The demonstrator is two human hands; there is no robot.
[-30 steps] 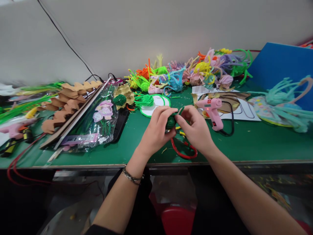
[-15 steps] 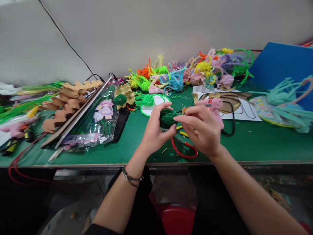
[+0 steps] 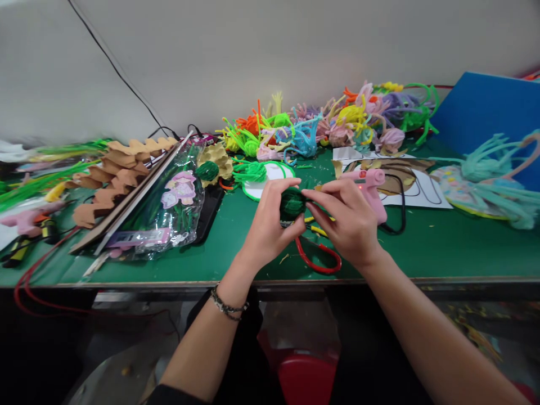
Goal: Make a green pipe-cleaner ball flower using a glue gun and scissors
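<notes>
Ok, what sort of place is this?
Probably a craft workspace: a pink glue gun sits on the green table, a heap of fuzzy, bright bundles lies by the wall, and the left hand holds a dark green ball.

You have two dark-green, round, fuzzy balls [image 3: 292,205], two pink plastic glue guns [image 3: 373,191] and one flat blue board [image 3: 491,118].

From my end of the link I see a plain grey wall [image 3: 270,50], softly lit, a black cable [image 3: 113,64] slanting down it behind a long green table [image 3: 422,247], and, in the dimness below, a red seat [image 3: 307,379] and scrap-littered floor [image 3: 506,332].
</notes>
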